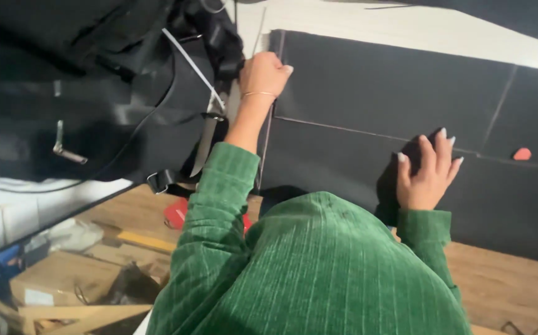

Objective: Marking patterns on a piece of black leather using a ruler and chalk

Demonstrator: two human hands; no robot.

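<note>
1. Fabric, big and black (381,99), lies flat on the white surface (405,25). Thin chalk lines cross it.
2. The left hand (264,74) is closed in a fist at the left edge of the black fabric. It seems to grip the edge there, but I cannot tell for sure what is inside the fist. A thin gold bracelet (258,94) sits on that wrist.
3. The right hand (427,170) is open, fingers spread apart, pressed flat on the fabric. It holds nothing.
4. A small red chalk piece (521,154) lies on the fabric, well apart from the right hand.
5. A black bag with straps and buckles (95,93) sits to the left, just beside the fist.
6. I think the fabric is soft and bendy, not heavy, and will not break. It may slide and wrinkle easily. A good place to hold it is at an edge, with a flat hand on top to keep it smooth.
</note>
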